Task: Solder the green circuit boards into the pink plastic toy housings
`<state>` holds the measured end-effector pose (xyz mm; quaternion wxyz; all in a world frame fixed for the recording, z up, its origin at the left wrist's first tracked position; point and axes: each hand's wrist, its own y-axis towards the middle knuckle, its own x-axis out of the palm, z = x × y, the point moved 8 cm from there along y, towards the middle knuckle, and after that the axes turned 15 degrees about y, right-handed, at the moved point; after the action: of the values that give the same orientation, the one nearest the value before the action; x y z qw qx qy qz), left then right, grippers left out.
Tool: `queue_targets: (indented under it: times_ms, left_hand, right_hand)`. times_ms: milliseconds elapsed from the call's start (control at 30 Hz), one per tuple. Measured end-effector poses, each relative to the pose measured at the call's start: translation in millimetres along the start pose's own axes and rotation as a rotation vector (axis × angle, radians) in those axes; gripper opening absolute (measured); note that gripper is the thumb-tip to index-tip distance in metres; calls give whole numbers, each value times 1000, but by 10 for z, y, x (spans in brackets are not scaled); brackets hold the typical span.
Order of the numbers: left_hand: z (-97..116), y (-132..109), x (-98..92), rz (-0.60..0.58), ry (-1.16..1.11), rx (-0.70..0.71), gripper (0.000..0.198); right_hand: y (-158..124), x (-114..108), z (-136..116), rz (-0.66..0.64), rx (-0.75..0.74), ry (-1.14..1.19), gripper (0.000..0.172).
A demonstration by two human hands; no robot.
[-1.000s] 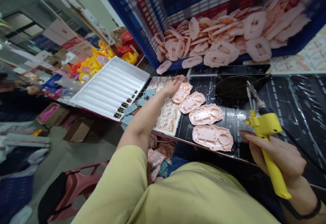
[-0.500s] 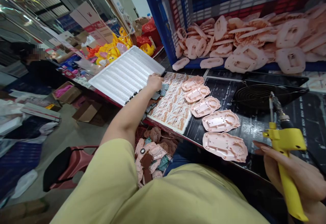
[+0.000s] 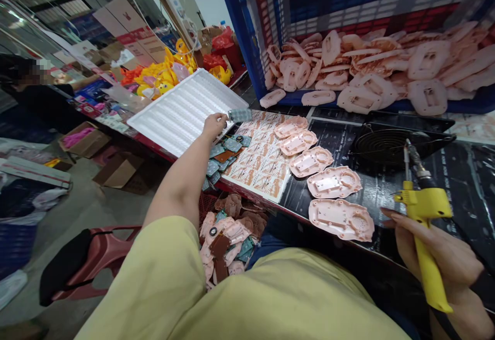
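My left hand is closed on the edge of a grey-green circuit board, raised by the near right corner of a white ribbed tray. Just below it, more circuit boards lie in a loose pile. In my right hand is a yellow soldering gun, its tip pointing up and away from me. Left of the gun, several pink plastic shells lie in a row, hollow side up. A printed sheet lies between the shells and the boards.
A blue-edged crate holding many pink plastic parts stands at the back right. A black coiled stand sits behind the gun tip. Below the table edge is a heap of pink parts. A person sits far left.
My left hand has lifted a circuit board off the pile and moved slightly left, uncovering more boards. The right hand still holds the soldering gun; the view has shifted a little.
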<state>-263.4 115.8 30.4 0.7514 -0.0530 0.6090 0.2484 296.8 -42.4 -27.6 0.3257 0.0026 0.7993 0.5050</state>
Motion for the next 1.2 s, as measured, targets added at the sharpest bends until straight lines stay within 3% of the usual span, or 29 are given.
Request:
queue_targets:
  times_ms: [100, 200, 267, 400, 533, 600, 733, 800, 867, 933, 1000, 1100, 1200]
  left_hand:
    - [70, -18, -143, 78, -181, 13, 26]
    - [350, -218, -255, 98, -541, 112, 22]
    - [615, -468, -270, 31, -747, 162, 23]
    - [1282, -1210, -96, -342, -1085, 194, 25]
    - [1883, -2027, 151, -711, -1263, 162, 30]
    - [2095, -2355, 290, -850, -1358, 108, 33]
    - [2314, -2818, 581, -1088, -1452, 33, 39]
    - [2292, -2880, 637, -1045, -1393, 106, 40]
    - [2194, -2820, 562, -825, -1266, 240, 41]
    - [2119, -2770, 363, -563, -1117, 405, 41]
    - [2132, -2802, 146, -398, -1020, 563, 39]
    - [2221, -2885, -44, -329, -1025, 666, 31]
    - [2263, -2902, -22, -372, -1087, 580, 22]
  right_hand:
    - [11, 2, -41, 10, -40, -17, 55]
    - [-38, -7, 13, 66, -23, -77, 54]
    - [-48, -14, 41, 91, -14, -97, 53]
    - [107, -36, -77, 45, 4, 16, 50]
    - [351, 9, -354, -63, 87, 422, 44]
    - [423, 24, -526, -72, 43, 500, 49]
    - [443, 14, -724, -46, -30, 533, 38]
    - [438, -83, -743, 53, -31, 495, 40]
    - [433, -173, -754, 126, -26, 446, 44]
    - [435, -185, -767, 105, -13, 445, 45]
    - [424, -164, -780, 64, -6, 449, 47]
    - [363, -117, -812, 6, -38, 389, 53]
    - [260, -28, -812, -110, -62, 335, 51]
